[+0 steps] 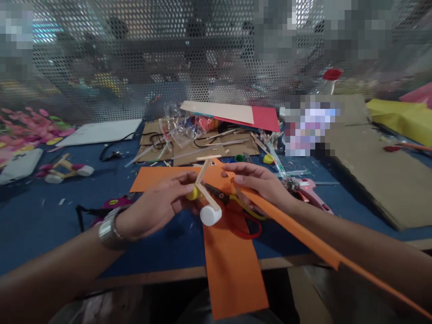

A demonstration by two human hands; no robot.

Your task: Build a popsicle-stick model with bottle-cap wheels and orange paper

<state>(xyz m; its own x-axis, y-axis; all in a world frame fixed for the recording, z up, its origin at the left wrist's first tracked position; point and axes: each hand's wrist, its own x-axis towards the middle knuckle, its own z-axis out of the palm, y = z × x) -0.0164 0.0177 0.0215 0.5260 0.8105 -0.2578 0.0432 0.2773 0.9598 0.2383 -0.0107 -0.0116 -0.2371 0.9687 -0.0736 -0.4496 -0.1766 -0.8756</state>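
Left hand (158, 204) grip grasps a stick-and-cap wheel frame (205, 198) at picture centre; right hand (259, 182), at its 3 o'clock, pinches an orange paper strip (303, 234) over the blue worktop (40, 225).

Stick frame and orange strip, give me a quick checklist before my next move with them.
1. Left hand grips the stick frame: ok.
2. White cap and yellow cap sit on the frame: ok, though how firmly cannot tell.
3. Right hand pinches the orange strip: ok.
4. Strip touching the frame: cannot tell.
5. Scissors out from under the hands: not ok, they lie on the orange sheet just below.
6. Glue gun beside the right wrist: ok.
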